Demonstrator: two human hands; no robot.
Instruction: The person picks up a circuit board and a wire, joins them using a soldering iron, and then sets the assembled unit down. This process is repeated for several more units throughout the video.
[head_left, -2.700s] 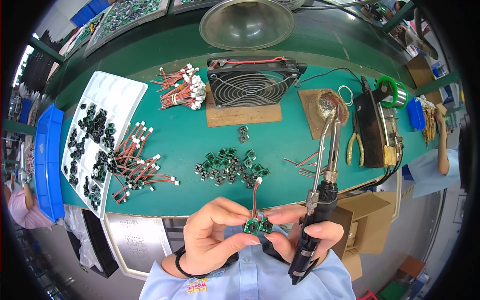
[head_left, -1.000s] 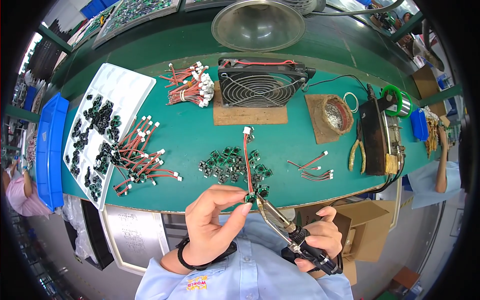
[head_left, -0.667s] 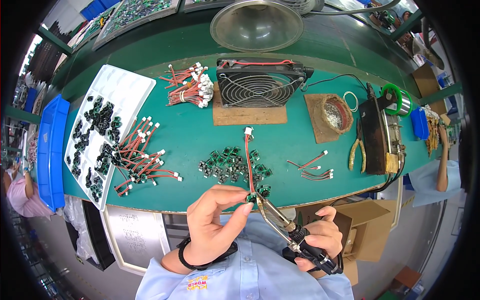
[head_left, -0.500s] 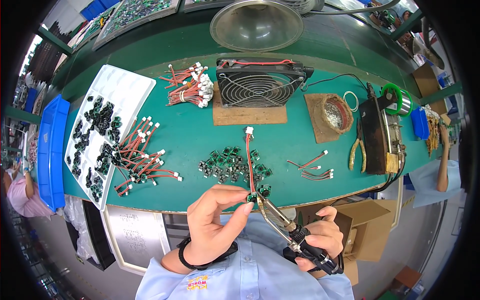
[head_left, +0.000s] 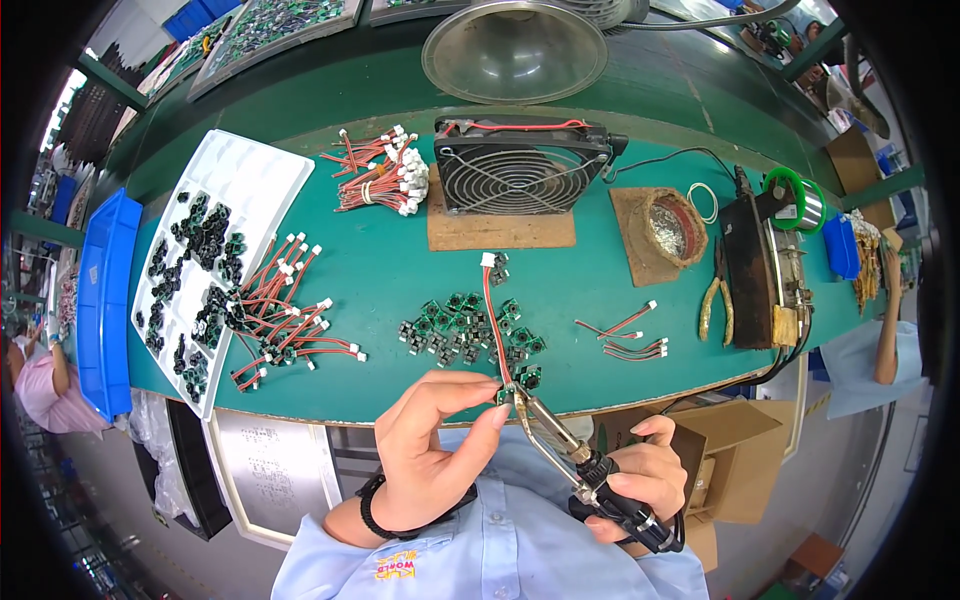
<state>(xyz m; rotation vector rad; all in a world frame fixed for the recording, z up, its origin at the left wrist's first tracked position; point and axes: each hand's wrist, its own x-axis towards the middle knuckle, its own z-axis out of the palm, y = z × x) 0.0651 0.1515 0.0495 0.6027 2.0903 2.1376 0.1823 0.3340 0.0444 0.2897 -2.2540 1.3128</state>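
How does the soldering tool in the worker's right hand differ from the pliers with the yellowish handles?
The soldering tool is gripped in the right hand, its tip at a small green board; the pliers lie unheld on the green table.
The soldering tool has one thick black grip; the pliers have two yellowish handles, spread apart.
The soldering tool's tip points up and left; the pliers' handles point toward the worker.
Both are hand tools.

The soldering iron [head_left: 598, 472] in the right hand [head_left: 648, 480], first upright at right of centre, now slants at lower centre, tip at the green board [head_left: 504, 396], whose white connector [head_left: 488, 259] sits higher, just above mid-frame.
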